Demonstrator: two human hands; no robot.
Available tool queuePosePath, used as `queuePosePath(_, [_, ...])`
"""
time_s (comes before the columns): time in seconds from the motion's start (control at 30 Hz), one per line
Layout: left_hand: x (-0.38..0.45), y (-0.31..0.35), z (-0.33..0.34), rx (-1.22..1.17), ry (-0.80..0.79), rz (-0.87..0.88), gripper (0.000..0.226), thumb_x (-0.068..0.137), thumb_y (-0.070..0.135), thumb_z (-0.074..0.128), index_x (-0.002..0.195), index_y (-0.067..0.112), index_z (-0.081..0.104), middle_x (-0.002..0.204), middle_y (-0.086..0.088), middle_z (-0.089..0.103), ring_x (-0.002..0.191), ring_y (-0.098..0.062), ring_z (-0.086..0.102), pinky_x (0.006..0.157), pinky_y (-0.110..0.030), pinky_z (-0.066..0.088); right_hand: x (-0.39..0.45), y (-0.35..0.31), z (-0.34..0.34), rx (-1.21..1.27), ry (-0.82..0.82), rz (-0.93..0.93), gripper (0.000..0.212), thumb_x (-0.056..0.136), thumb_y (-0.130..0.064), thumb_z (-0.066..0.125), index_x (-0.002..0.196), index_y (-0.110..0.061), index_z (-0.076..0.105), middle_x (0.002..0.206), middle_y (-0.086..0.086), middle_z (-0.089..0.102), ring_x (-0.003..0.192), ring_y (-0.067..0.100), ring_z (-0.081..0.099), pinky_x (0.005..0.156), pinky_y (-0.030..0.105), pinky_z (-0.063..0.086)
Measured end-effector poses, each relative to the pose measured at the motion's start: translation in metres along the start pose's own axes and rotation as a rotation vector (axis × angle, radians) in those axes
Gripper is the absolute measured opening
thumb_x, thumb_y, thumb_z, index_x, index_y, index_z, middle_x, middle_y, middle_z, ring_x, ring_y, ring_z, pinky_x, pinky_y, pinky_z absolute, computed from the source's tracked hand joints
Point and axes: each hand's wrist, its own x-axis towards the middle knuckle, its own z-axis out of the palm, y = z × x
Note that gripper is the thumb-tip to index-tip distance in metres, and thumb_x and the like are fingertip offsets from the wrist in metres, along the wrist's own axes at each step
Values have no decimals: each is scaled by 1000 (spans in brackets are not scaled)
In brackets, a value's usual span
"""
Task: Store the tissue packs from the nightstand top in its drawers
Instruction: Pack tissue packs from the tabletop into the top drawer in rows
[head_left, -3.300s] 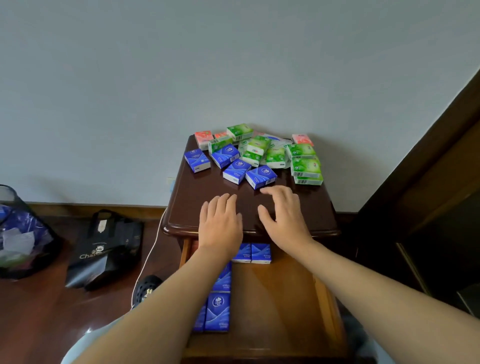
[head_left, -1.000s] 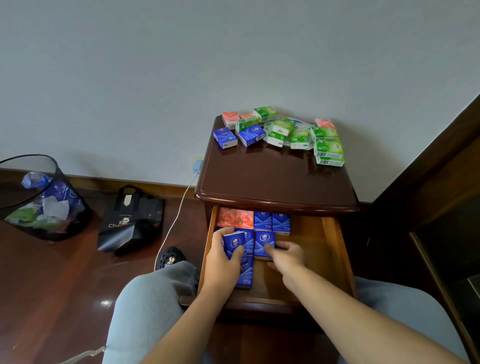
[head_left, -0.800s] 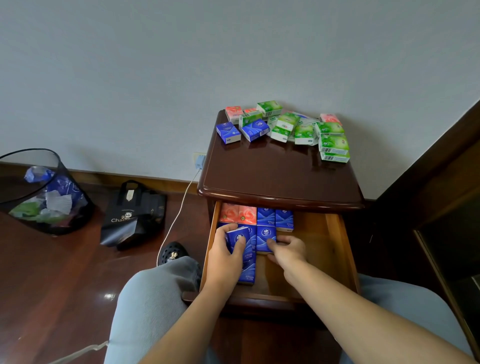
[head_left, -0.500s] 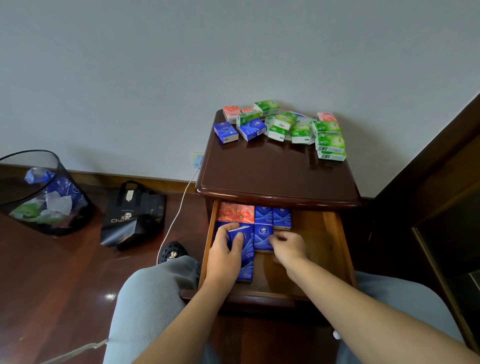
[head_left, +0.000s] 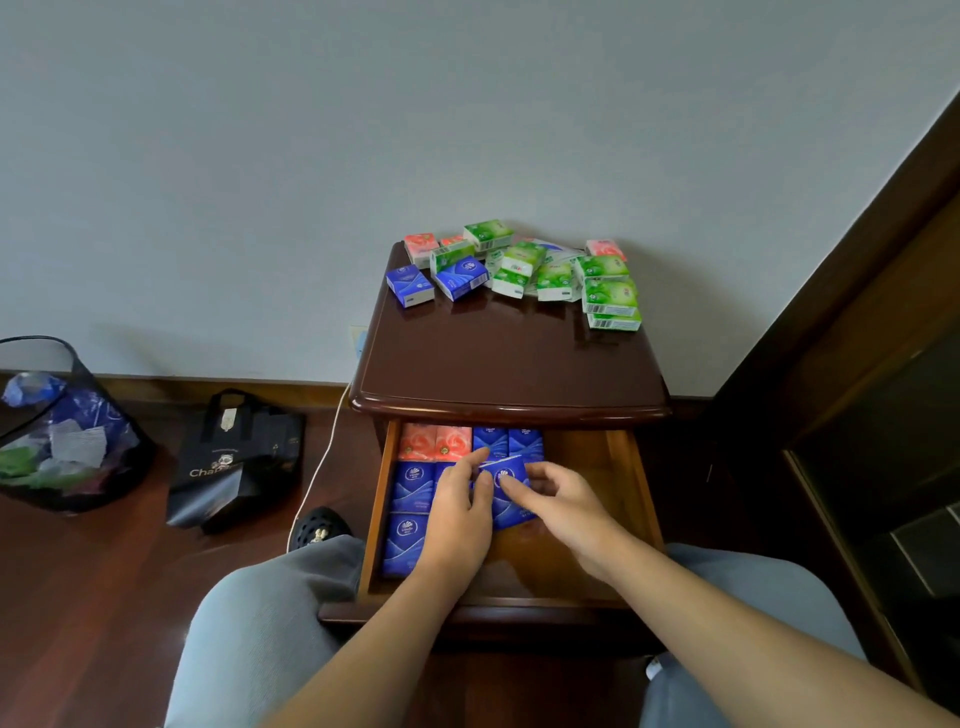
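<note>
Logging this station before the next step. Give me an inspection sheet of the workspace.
Surface: nightstand top, front bare, packs along the back.
Job's things: green packs, blue packs and pink packs on top; open drawer holds blue and pink rows.
Clutter: nothing seen.
Grippers: left hand and right hand both on a tilted blue pack in the drawer.
Cables: white cable down the nightstand's left.
Surroundings: bin, black bag, dark shoe.

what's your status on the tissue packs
Both hands, left and right, on blue pack in open drawer. More packs on nightstand top. Nothing blocking.
</note>
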Motion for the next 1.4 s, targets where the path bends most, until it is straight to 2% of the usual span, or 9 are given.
queuePosePath(0.07, [-1, -4, 3, 123, -21, 50, 38, 108, 29, 49, 145, 36, 48, 132, 11, 51, 112, -4, 58, 80, -13, 54, 3, 7, -8, -5, 71, 54, 35, 84, -41, 86, 112, -29, 69, 108, -7, 76, 97, 8, 73, 72, 23, 59])
queuePosePath(0.2, [-2, -19, 2, 599, -65, 247, 42, 102, 23, 55, 143, 32, 49, 142, 10, 47, 128, -8, 45, 107, -34, 46, 11, 25, -18, -93, 232, 187, 44, 89, -29, 83, 126, -15, 63, 116, 6, 73, 101, 20, 73, 68, 29, 57])
queuePosePath(0.33, [1, -26, 5, 762, -180, 228, 54, 104, 32, 52, 155, 34, 36, 159, 13, 35, 149, -7, 27, 123, -37, 25, 19, 36, -17, -51, 245, 208, 45, 90, -19, 82, 129, -15, 61, 116, 7, 71, 102, 21, 73, 81, 39, 65])
queuePosePath(0.47, [6, -32, 11, 864, -273, 212, 59, 106, 35, 46, 161, 32, 27, 167, 12, 26, 156, -9, 15, 128, -39, 11, 23, 40, -10, -78, 295, 193, 48, 88, -19, 84, 130, -15, 62, 119, 8, 69, 107, 23, 71, 80, 41, 66])
queuePosePath(0.77, [10, -39, 13, 867, -278, 208, 63, 103, 35, 48, 161, 33, 24, 167, 12, 24, 156, -9, 15, 127, -40, 9, 35, 34, -4, -138, 277, 186, 56, 90, -19, 81, 140, -15, 57, 127, 8, 65, 118, 26, 66, 80, 40, 66])
queuePosePath(1.1, [10, -33, 11, 885, -316, 187, 67, 103, 33, 51, 162, 32, 21, 168, 12, 21, 156, -12, 13, 127, -41, 8, 37, 30, 0, -152, 352, 203, 42, 89, -19, 84, 125, -16, 63, 117, 6, 69, 107, 23, 70, 70, 35, 66])
queuePosePath(1.27, [12, -16, 12, 888, -298, 215, 59, 103, 33, 50, 159, 28, 31, 163, 8, 32, 152, -14, 25, 125, -41, 21, 30, 19, -11, -197, 310, 218, 27, 95, -29, 76, 117, -25, 61, 115, 1, 68, 103, 17, 68, 68, 36, 66])
queuePosePath(1.33, [16, -3, 13, 869, -210, 293, 52, 101, 30, 50, 152, 28, 40, 153, 7, 41, 141, -15, 36, 116, -37, 32, 22, 6, -20, -347, 310, 136, 21, 96, -41, 73, 109, -29, 64, 107, -7, 68, 93, 9, 68, 59, 26, 62])
queuePosePath(1.4, [23, 14, 14, 832, -103, 398, 44, 99, 24, 52, 142, 29, 47, 139, 8, 47, 126, -12, 42, 103, -28, 38, 13, -9, -34, -559, 377, -120, 19, 96, -53, 66, 93, -34, 65, 90, -19, 69, 78, -1, 66, 53, 15, 51])
